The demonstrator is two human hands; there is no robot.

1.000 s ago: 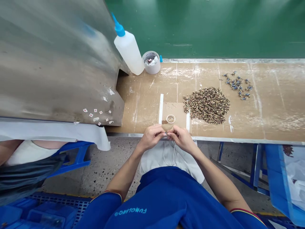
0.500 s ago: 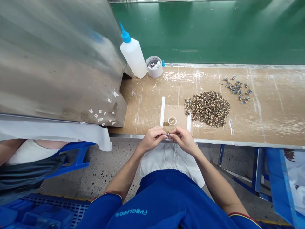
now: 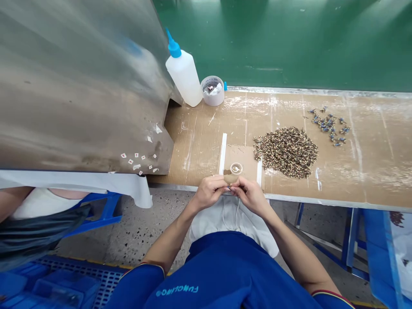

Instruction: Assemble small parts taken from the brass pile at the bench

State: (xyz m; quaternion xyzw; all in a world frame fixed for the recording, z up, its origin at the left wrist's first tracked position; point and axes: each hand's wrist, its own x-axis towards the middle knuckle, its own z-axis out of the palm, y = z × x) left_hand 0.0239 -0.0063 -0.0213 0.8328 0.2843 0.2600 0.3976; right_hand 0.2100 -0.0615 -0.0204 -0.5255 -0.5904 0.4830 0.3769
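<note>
At the table's front edge, my left hand (image 3: 208,191) and my right hand (image 3: 251,195) meet fingertip to fingertip, both closed in a pinch. Between them is a tiny brass-coloured part (image 3: 229,187), mostly hidden by the fingers. Just beyond my hands, a small clear round cup (image 3: 236,168) with a pale yellowish strand in it stands on a cardboard piece (image 3: 240,153). To the right lies a heap of small brown and gold parts (image 3: 286,151). Farther right is a loose scatter of similar parts with blue bits (image 3: 327,124).
A white bottle with a blue nozzle (image 3: 186,79) stands at the back left beside a tape roll (image 3: 213,98) holding scraps. A metal housing (image 3: 96,98) bounds the left side. Behind the cardboard-covered tabletop (image 3: 322,189) runs a green surface (image 3: 273,43). Another person's arm (image 3: 14,199) shows at far left.
The camera view has shifted slightly, so the table's contents sit a little lower and farther right. My hands stay together, and the pinched part is now more covered by my fingers.
</note>
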